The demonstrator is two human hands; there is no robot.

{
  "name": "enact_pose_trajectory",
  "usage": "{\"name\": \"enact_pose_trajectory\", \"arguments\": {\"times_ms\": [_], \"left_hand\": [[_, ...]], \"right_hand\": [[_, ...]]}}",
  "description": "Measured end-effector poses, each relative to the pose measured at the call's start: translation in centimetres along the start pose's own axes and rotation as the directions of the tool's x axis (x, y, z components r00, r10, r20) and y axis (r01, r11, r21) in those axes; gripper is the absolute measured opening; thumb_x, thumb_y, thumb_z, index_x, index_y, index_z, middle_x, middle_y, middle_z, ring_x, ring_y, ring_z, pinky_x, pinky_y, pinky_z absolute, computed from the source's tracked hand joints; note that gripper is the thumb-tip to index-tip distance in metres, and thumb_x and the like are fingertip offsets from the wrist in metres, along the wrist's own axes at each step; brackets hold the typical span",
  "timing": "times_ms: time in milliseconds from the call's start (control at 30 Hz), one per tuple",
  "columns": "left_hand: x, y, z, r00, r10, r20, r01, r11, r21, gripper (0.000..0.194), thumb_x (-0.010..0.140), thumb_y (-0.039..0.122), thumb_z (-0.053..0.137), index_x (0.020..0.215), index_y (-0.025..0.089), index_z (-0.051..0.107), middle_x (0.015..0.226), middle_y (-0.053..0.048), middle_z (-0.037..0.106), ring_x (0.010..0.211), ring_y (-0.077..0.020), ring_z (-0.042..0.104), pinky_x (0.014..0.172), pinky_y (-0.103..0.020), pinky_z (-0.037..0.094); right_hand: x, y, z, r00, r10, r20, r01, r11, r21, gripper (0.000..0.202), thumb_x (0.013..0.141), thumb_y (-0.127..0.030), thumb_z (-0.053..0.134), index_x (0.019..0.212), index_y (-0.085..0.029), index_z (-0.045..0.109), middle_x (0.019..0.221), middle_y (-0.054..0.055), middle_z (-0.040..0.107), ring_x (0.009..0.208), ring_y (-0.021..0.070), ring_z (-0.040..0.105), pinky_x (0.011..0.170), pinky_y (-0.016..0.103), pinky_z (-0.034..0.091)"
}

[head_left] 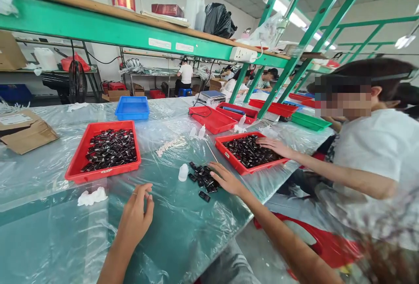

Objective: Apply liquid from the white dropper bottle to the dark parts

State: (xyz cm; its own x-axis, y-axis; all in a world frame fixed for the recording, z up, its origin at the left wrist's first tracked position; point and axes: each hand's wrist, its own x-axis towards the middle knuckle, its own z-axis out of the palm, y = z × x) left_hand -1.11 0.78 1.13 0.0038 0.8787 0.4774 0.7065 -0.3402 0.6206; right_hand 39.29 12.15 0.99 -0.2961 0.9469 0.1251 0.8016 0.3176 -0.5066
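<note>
My right hand [227, 180] reaches over a small pile of black rectangular plastic pieces [207, 180], its fingers stretched out at the pile's right edge. Nothing shows gripped in it. One black piece [204, 196] lies apart, just in front of the pile. Left of the pile stands a small white translucent bottle [183, 172]. My left hand [139, 210] hovers over the plastic-covered table, its fingers loosely bent and a gap between thumb and forefinger. No object is visible in it. A crumpled white tissue [92, 196] lies to its left.
Red trays of black pieces stand at left [106, 172] and right [245, 170]. A co-worker's hand [273, 145] rests in the right one. Behind are a blue tray [132, 108], an unfilled red tray [212, 119] and small dropper bottles [202, 132]. A green shelf beam [131, 33] crosses above.
</note>
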Motion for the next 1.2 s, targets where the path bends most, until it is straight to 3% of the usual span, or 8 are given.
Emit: {"name": "enact_pose_trajectory", "arguments": {"times_ms": [167,267,400,533,667,767,933,1200], "left_hand": [[0.4,-2.9,0.7,1.0,-0.003,-0.026,0.004,0.999,0.037,0.026,0.112,0.038,0.058,0.133,0.03,0.072,0.12,-0.011,0.094,0.098,-0.0334,0.094,0.094,-0.049,0.079],[1.1,-4.8,1.1,0.998,0.047,-0.041,-0.045,0.998,0.049,0.028,0.11,0.044,0.059,0.13,0.031,0.072,0.115,-0.009,0.095,0.093,-0.0333,0.093,0.085,-0.049,0.08],[1.2,-5.5,1.2,0.994,0.087,-0.062,-0.084,0.995,0.045,0.029,0.112,0.047,0.057,0.13,0.031,0.073,0.114,-0.01,0.094,0.089,-0.0318,0.093,0.08,-0.047,0.08],[0.9,-4.7,1.2,0.996,0.079,-0.05,-0.077,0.996,0.043,0.029,0.113,0.048,0.057,0.131,0.03,0.073,0.114,-0.01,0.093,0.089,-0.0321,0.093,0.084,-0.049,0.081],[0.7,-3.4,1.1,0.999,0.046,-0.002,-0.046,0.998,0.052,0.03,0.113,0.046,0.056,0.131,0.03,0.073,0.117,-0.01,0.094,0.093,-0.0322,0.093,0.088,-0.05,0.08],[0.6,-2.5,1.2,0.999,0.043,0.021,-0.044,0.998,0.047,0.028,0.113,0.042,0.055,0.131,0.029,0.073,0.117,-0.01,0.093,0.093,-0.0307,0.092,0.088,-0.048,0.079],[0.6,-1.6,1.0,0.998,0.063,0.026,-0.064,0.997,0.049,0.025,0.113,0.038,0.055,0.131,0.029,0.071,0.117,-0.01,0.093,0.091,-0.0294,0.091,0.087,-0.047,0.078],[0.4,-0.3,0.5,0.997,0.079,0.004,-0.079,0.997,0.025,0.024,0.116,0.036,0.057,0.131,0.029,0.073,0.114,-0.01,0.092,0.089,-0.0295,0.091,0.081,-0.044,0.077]], "right_hand": [[6.6,-2.9,0.9,0.996,-0.087,0.025,0.087,0.996,-0.011,0.045,0.121,-0.051,0.08,0.153,-0.02,0.08,0.161,0.013,0.081,0.149,0.0342,0.079,0.129,0.062,0.068],[8.5,-3.5,1.5,0.985,-0.162,0.055,0.163,0.986,-0.019,0.044,0.118,-0.05,0.084,0.148,-0.018,0.084,0.162,0.012,0.083,0.152,0.0365,0.079,0.133,0.064,0.066],[5.4,-2.7,1.9,0.964,-0.243,0.107,0.248,0.968,-0.041,0.039,0.123,-0.047,0.076,0.147,-0.018,0.089,0.17,0.013,0.083,0.162,0.0344,0.076,0.144,0.057,0.058],[0.6,0.1,0.9,0.957,-0.265,0.118,0.272,0.961,-0.051,0.044,0.126,-0.049,0.069,0.159,-0.026,0.087,0.181,0.01,0.075,0.172,0.0311,0.07,0.153,0.05,0.049],[-1.8,3.0,0.4,0.99,-0.139,0.017,0.14,0.988,-0.06,0.065,0.131,-0.059,0.049,0.18,-0.021,0.069,0.196,0.02,0.057,0.184,0.0385,0.055,0.155,0.064,0.044],[-2.3,3.5,1.9,0.998,-0.053,-0.026,0.051,0.997,-0.059,0.073,0.13,-0.065,0.047,0.185,-0.02,0.064,0.196,0.025,0.054,0.186,0.045,0.05,0.153,0.075,0.043],[-4.0,-0.2,6.2,0.995,-0.089,-0.043,0.086,0.995,-0.051,0.075,0.117,-0.066,0.077,0.183,-0.031,0.068,0.199,0.017,0.052,0.188,0.0444,0.047,0.154,0.072,0.044],[-8.5,-9.1,12.0,0.991,-0.087,-0.1,0.082,0.995,-0.052,0.071,0.119,-0.052,0.075,0.183,-0.022,0.065,0.201,0.027,0.045,0.191,0.0496,0.041,0.151,0.079,0.046]]}}
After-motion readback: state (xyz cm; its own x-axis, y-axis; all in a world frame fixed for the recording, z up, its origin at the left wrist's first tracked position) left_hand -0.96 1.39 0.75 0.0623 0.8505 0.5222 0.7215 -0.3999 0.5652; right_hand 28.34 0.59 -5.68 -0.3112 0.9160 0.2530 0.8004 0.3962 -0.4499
